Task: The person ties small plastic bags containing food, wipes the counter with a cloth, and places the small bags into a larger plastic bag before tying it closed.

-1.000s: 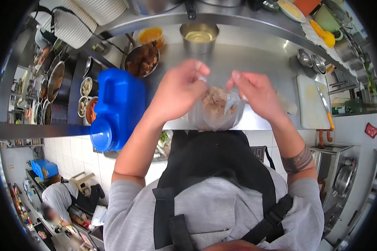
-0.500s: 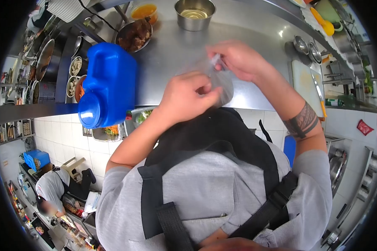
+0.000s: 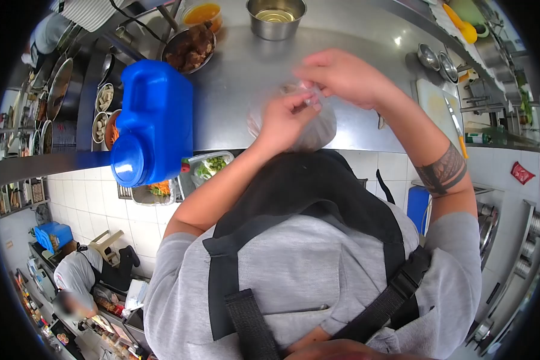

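Note:
A clear plastic bag (image 3: 319,131) bulges at the near edge of the steel worktop, its mouth gathered into a neck. My left hand (image 3: 287,119) is closed around that neck, fingers pinched together. Just above and to the right, my right hand (image 3: 345,77) has its fingers bent in at the gathered top of the bag, partly blurred by motion. Beyond the hands stands a round metal bowl (image 3: 276,30) with clear yellowish liquid. On the left a large blue plastic jug (image 3: 168,102) stands at the worktop's edge.
Behind the jug are a bowl of dark brown meat (image 3: 189,51) and a tub of orange liquid (image 3: 205,17). At right lie a cutting board (image 3: 431,108), a knife (image 3: 456,123) and small metal bowls (image 3: 428,57). Containers of cut vegetables (image 3: 211,167) sit below left. A co-worker (image 3: 81,270) bends over behind.
My left hand has moved up and right onto the bag's neck. My right hand has shifted slightly up, and the bag now shows rounder below the hands.

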Motion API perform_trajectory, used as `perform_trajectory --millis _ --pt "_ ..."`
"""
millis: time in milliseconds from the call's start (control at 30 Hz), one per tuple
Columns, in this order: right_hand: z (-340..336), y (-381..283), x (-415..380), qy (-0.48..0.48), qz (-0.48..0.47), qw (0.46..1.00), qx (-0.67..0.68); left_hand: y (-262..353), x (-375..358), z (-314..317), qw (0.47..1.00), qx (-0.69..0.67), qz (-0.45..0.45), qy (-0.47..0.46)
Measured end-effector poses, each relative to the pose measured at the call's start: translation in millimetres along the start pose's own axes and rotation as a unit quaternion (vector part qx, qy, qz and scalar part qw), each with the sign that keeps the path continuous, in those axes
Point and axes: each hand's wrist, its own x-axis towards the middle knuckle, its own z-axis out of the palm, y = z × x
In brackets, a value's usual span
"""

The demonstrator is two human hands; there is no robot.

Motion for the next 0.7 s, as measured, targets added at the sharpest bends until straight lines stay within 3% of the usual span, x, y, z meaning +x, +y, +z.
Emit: perform_trajectory --millis 33,67,100,133,167,200,233,267,300,367,433,467,500,533,567,600,633,700 --pt "-3 7 1 0.002 0.0 1.0 0.001 -5 -1 -6 0.999 0.036 0.025 -0.019" --pt "-7 16 1 0.095 -0.164 0.967 -0.169 -10 -1 -10 0.995 0.072 0.05 -0.038" --pt "-11 23 0 0.181 -0.316 0.872 -0.328 -17 0 -10 0.995 0.073 0.049 -0.042" --pt "-14 28 -2 0.183 -0.313 0.873 -0.326 -26 0 -11 0.995 -0.069 0.048 -0.057" --pt "-16 25 -6 0.098 -0.198 0.959 -0.178 -34 1 -12 0.974 -0.211 0.044 -0.07" --pt "-18 24 -9 0.008 -0.075 0.997 -0.022 -42 3 -14 0.974 -0.211 0.043 -0.071" --pt "-17 33 -8 0.007 -0.074 0.997 -0.022 -49 6 -18 0.946 -0.288 0.048 -0.139" --pt "-13 50 -6 0.004 -0.056 0.992 0.114 -52 8 -21 0.908 -0.364 0.053 -0.204" --pt "-8 60 -3 0.0 -0.037 0.968 0.248 -50 8 -21 0.907 -0.365 0.053 -0.203" --pt "9 66 -12 0.031 -0.066 0.982 0.176 -40 10 -23 0.812 -0.548 -0.004 -0.2" --pt "32 70 -24 0.058 -0.094 0.988 0.105 -23 10 -21 0.816 -0.548 -0.036 -0.181" --pt "46 73 -29 0.107 -0.138 0.984 -0.038 -15 9 -18 0.819 -0.544 -0.07 -0.166" --pt "58 78 -29 0.155 -0.177 0.955 -0.178 -7 9 -14 0.82 -0.544 -0.074 -0.166" --pt "70 92 -21 0.218 -0.222 0.931 -0.193 0 9 -9 0.848 -0.507 -0.067 -0.143" --pt "77 101 -15 0.221 -0.219 0.931 -0.19 3 10 -5 0.873 -0.469 -0.06 -0.121" --pt "82 108 -9 0.242 -0.169 0.952 -0.076 -6 12 -8 0.873 -0.467 -0.064 -0.123" --pt "85 112 -4 0.259 -0.118 0.958 0.039 -23 14 -13 0.855 -0.501 -0.078 -0.107" --pt "88 110 0 0.316 -0.124 0.937 0.079 -38 15 -18 0.837 -0.531 -0.098 -0.09"
